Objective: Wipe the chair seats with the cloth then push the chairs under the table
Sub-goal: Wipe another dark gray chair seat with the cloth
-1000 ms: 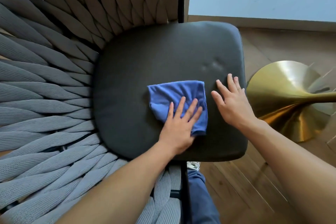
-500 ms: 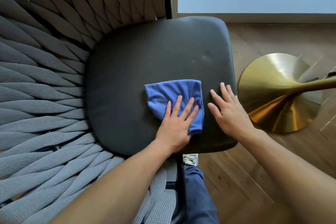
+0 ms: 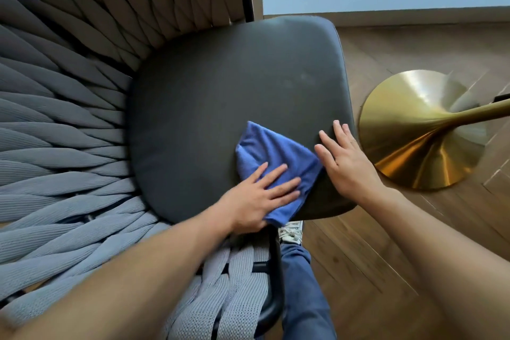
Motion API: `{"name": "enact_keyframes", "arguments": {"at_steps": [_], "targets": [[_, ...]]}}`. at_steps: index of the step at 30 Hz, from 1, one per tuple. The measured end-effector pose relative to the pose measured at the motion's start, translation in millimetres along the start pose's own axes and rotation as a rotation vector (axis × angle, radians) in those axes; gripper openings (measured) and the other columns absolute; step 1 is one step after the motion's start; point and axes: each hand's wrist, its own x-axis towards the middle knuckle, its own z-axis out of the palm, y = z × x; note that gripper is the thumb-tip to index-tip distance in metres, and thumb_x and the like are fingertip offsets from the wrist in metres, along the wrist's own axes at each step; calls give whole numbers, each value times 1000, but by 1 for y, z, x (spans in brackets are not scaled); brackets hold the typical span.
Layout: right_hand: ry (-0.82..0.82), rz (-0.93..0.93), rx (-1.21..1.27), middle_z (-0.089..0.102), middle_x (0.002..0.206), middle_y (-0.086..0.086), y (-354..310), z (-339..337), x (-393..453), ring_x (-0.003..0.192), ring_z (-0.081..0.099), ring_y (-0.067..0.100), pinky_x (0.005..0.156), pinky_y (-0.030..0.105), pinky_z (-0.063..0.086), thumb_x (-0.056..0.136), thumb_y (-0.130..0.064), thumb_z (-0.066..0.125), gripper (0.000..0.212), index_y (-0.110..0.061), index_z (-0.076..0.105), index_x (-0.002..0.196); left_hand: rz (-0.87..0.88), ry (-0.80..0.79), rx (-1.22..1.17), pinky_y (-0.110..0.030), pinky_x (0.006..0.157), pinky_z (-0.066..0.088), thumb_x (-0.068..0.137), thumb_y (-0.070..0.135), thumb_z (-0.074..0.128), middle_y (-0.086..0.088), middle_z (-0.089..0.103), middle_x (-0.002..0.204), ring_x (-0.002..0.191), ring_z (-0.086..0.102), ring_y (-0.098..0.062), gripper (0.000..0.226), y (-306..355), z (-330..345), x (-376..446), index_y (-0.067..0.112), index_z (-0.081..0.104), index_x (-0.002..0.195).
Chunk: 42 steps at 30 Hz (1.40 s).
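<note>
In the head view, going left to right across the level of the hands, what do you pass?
Woven grey chair back → dark seat cushion → left hand pressing flat on the blue cloth → right hand flat on the seat's edge → brass table base on the wooden floor.

Looks like I'm in a home dining spot or maybe a cafe corner, hard to say which. I've got a woven rope-back chair (image 3: 63,124) with a dark padded seat cushion (image 3: 234,85), herringbone wood floor (image 3: 386,257), and the shiny brass trumpet base (image 3: 419,132) of a pedestal table right beside it. Pale wall with a skirting board (image 3: 386,15) behind.
</note>
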Motion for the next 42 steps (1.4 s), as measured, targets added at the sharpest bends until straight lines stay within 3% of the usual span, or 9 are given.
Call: {"name": "enact_keyframes", "arguments": {"at_steps": [3, 8, 16, 21, 25, 32, 37, 39, 42], "targets": [[-18, 27, 6, -2, 162, -1, -2, -1, 0, 148, -9, 12, 121, 33, 0, 100, -50, 24, 56, -26, 24, 151, 103, -9, 86, -52, 117, 12, 74, 34, 40, -1, 29, 158, 147, 22, -28, 76, -43, 8, -32, 21, 36, 149], [-25, 44, -18, -5, 162, -4, -5, 3, -1, 147, -12, 12, 121, 35, -1, 98, -55, 18, 60, -28, 19, 151, -371, 43, -93, -64, 112, 23, 77, 42, 35, -4, 30, 157, 144, 25, -40, 75, -26, -4, 5, 17, 38, 148], [-14, 48, -41, -5, 162, -1, -5, 5, 1, 148, -11, 13, 121, 36, 0, 98, -54, 19, 60, -27, 21, 151, 317, -149, 3, -48, 119, -2, 78, 37, 35, 7, 25, 159, 150, 0, -21, 71, -37, 13, -72, 28, 35, 149], [12, 63, -90, -7, 162, -2, -9, 10, 2, 148, -12, 14, 119, 36, -3, 97, -57, 17, 63, -27, 19, 152, -43, -143, 70, -44, 119, 3, 72, 38, 39, 15, -7, 160, 148, -15, -11, 84, -118, 19, -131, 40, 13, 152], [74, 87, -100, -5, 162, 5, -19, 18, 1, 148, -9, 20, 120, 40, 1, 98, -54, 22, 63, -22, 20, 152, -329, -122, -88, -65, 105, 29, 80, 47, 38, 0, 32, 156, 142, 29, -40, 71, -77, 4, -97, 24, 40, 146], [122, -23, -229, 1, 161, 13, -50, 32, 2, 149, -3, 29, 120, 47, 8, 95, -40, 47, 67, -21, 18, 152, 62, -464, -222, -51, 119, -6, 85, 33, 33, 17, 9, 161, 147, -16, -14, 64, -59, -4, -143, 33, 32, 149], [66, -16, -238, 1, 161, 15, -63, 42, 8, 148, -3, 31, 119, 50, 11, 89, -39, 57, 73, -19, 22, 151, -278, -594, -104, -48, 119, 11, 93, 29, 44, 15, 6, 162, 150, -1, -17, 64, -110, -13, -193, 34, 20, 153], [57, -6, -241, 0, 161, 14, -62, 43, 8, 148, -4, 31, 119, 50, 10, 88, -38, 58, 75, -20, 22, 151, -537, -254, -118, -56, 113, 24, 91, 19, 50, -4, 19, 161, 147, 18, -33, 66, -125, -5, -195, 20, 24, 152], [53, -11, -255, 0, 161, 14, -61, 42, 8, 148, -4, 31, 119, 50, 10, 88, -38, 59, 77, -20, 21, 152, -1062, 29, -461, -48, 119, 14, 98, 19, 46, -15, 18, 160, 144, 19, -43, 59, -131, -2, -162, 10, 23, 152]]}}
